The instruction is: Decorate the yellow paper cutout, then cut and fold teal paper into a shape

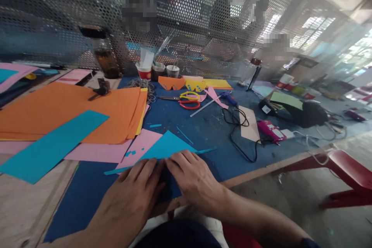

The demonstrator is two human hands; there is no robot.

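A piece of blue paper point(167, 144) lies on the blue tabletop near the front edge, its peak pointing away from me. Narrow blue ends stick out on either side of its near edge. My left hand point(132, 190) is closed on that near edge from the left, fingers bent together. From the right, my right hand point(193, 176) grips the same edge, close beside the left. The thumbs and the paper under the fingers are mostly hidden. Pink paper point(149, 139) with small blue scraps lies behind my left hand.
Orange sheets point(66, 108) and a blue strip point(55, 145) lie left. Scissors point(188, 100), a glue gun point(229, 99) and its black cable point(232, 131) lie behind and right. Cups point(144, 70) and a jar point(106, 58) stand by the perforated screen. A red stool point(348, 166) is right.
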